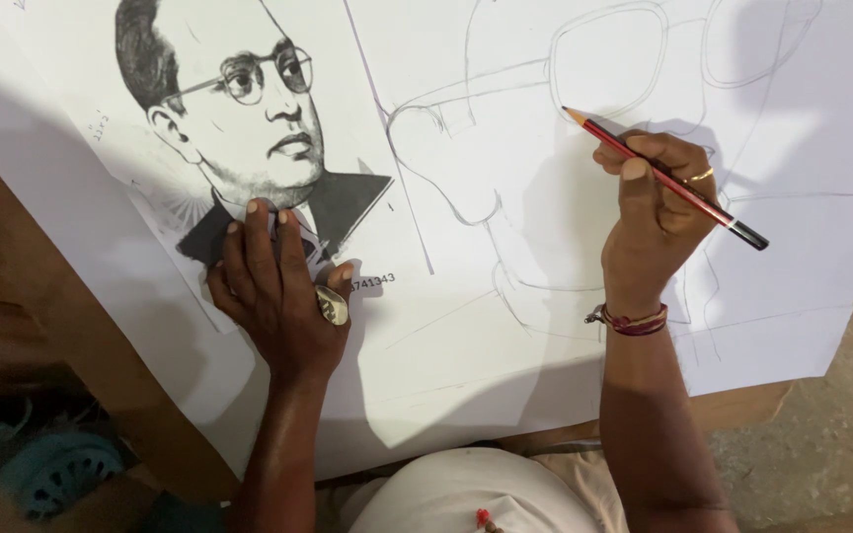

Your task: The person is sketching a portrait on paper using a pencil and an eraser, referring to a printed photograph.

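A: How is the pencil (665, 179) being oriented?

B: Its long axis is being held diagonally across the view. The sharpened tip is being pointed toward the upper left, over the large drawing sheet (505, 326); the black end cap is being directed toward the lower right.

A: How is the pencil being presented?

B: A slim red barrel with dark striping, a bare wood cone at the tip and a black cap is being shown.

A: How is the right hand (654, 222) being used?

B: Its fingers are being pinched around the barrel's middle, above faint outlines of spectacles and a face.

A: And the left hand (278, 291)?

B: It is being laid flat, fingers spread, on the printed portrait (239, 118), with a small pale eraser-like object (333, 306) being tucked under the thumb. Both papers are being carried by the brown worktop (61, 326).
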